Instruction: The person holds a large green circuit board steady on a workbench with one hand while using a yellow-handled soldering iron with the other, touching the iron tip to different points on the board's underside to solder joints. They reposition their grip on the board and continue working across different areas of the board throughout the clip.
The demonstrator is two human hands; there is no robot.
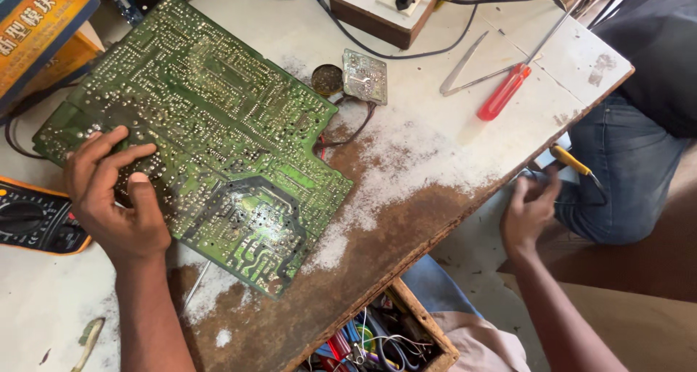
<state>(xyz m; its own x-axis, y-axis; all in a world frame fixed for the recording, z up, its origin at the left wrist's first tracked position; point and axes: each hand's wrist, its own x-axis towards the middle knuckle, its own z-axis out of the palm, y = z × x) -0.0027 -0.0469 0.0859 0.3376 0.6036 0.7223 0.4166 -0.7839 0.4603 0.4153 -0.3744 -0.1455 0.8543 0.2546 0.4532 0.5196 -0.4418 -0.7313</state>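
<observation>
Overhead, worn white table (406, 154) with bare brown patches, left hand (112, 198) fingers spread flat on green circuit board (210, 140), right hand (530, 212) loosely curled off the edge, grasping nothing visible, red screwdriver (504, 90), multimeter (33, 219).

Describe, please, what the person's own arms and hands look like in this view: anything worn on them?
Both arms are bare up to the frame's edge: no sleeves, gloves, watch or rings show. The left hand has short nails and a slim forearm entering from the bottom edge. The right hand shows its back only, its forearm likewise uncovered. No markings or bandages are visible on either.
</observation>
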